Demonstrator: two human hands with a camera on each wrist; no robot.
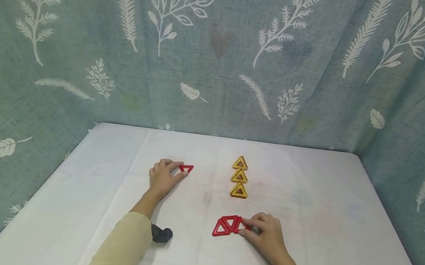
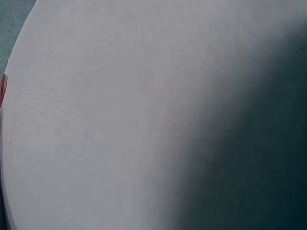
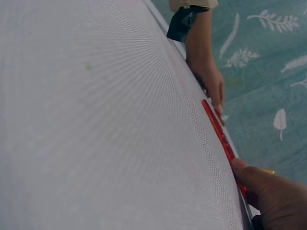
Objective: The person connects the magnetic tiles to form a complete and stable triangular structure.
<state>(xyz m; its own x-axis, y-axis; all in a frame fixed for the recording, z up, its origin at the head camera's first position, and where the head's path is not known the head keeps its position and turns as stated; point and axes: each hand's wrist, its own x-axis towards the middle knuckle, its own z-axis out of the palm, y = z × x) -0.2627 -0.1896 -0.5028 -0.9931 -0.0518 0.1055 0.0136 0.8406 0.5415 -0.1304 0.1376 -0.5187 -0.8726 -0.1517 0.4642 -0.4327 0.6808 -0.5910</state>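
Note:
My left hand (image 1: 163,179) pinches a small red triangle tile (image 1: 189,166) with an open middle, at the left of the white table. Nearer the front, my right hand (image 1: 266,237) holds the right-hand tile (image 1: 237,225) of three red triangle tiles between thumb and fingers. The other two, the middle tile (image 1: 227,218) and the left tile (image 1: 221,233), lie against it in a row. In the right wrist view the red row (image 3: 218,131) appears edge-on beside the right thumb (image 3: 244,173). The left wrist view shows almost only tabletop, with a dark blur at right.
Three yellow triangle tiles (image 1: 238,195) stand in a column toward the back centre of the white table (image 1: 346,221). A dark wrist device (image 1: 162,234) sticks out from the left sleeve (image 1: 122,246). A leaf-patterned green-blue curtain (image 1: 221,62) hangs behind and along the sides.

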